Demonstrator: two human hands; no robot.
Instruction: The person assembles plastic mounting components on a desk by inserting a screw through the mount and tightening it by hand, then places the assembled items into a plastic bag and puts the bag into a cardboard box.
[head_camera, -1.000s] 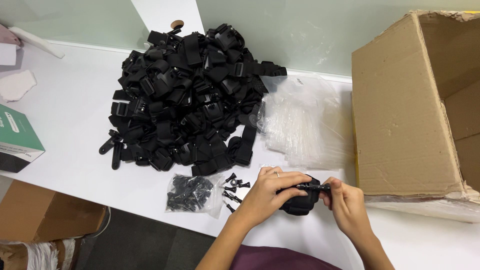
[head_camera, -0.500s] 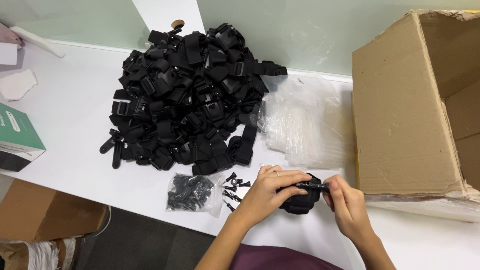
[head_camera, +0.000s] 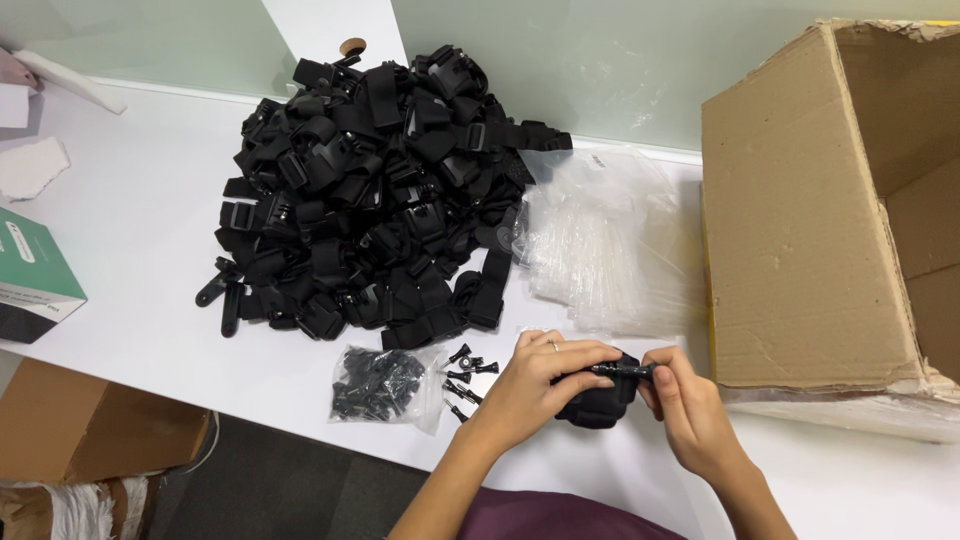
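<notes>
Bare desk (head_camera: 140, 270) left of strap pile (head_camera: 370, 190). Hemmed ahead by clear bags (head_camera: 610, 250), right by cardboard box (head_camera: 810, 220). Screw bag (head_camera: 380, 385) and loose screws (head_camera: 462, 375) just beside left hand (head_camera: 540, 385).

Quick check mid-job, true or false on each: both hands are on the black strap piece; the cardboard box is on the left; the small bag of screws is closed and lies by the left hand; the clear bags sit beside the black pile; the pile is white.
1. Both hands, left hand and right hand, hold the black strap piece. True.
2. The cardboard box is on the left. False: it stands on the right.
3. The bag of screws lies by the left hand. True; whether it is closed cannot be told.
4. Clear bags sit beside the pile of straps. True.
5. The pile is white. False: black.
</notes>
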